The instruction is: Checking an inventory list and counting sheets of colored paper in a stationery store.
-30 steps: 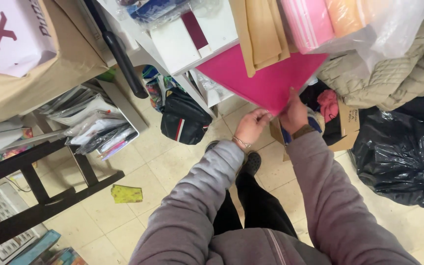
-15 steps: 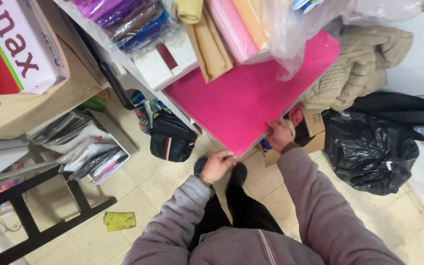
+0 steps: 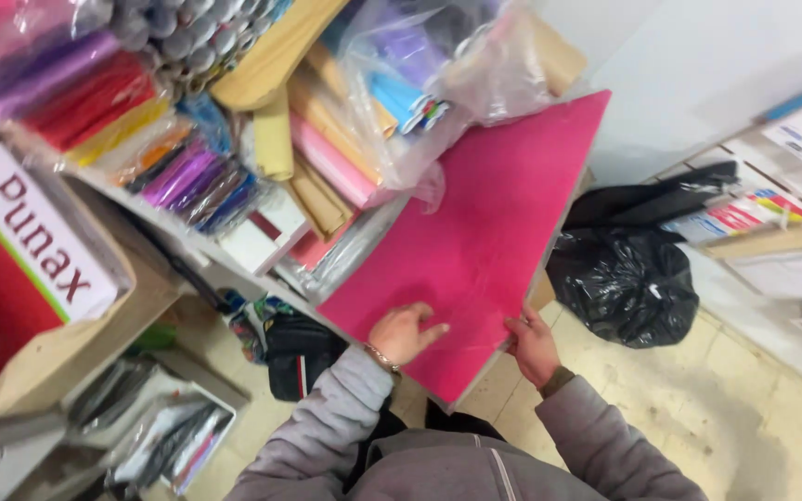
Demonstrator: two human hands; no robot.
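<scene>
The large sheet (image 3: 485,250) is solid magenta-pink on its face, with a pale grey edge along its right side. The left hand (image 3: 403,332) lies on the pink face; a gold-toned bracelet (image 3: 382,358) circles that wrist. The right hand (image 3: 533,345) sits at the grey edge. Both sleeves (image 3: 327,436) are light grey.

On the shelf (image 3: 234,250), rolled papers (image 3: 187,176) run purple, red, yellow, orange and blue. Folded sheets (image 3: 313,121) are tan and pale pink. A clear plastic bag (image 3: 420,83) shows blue and lilac contents. The box (image 3: 20,269) at the shelf's left end is red with a white panel edged green. The sack (image 3: 624,278) on the floor is glossy black. The floor tiles (image 3: 754,417) are beige.
</scene>
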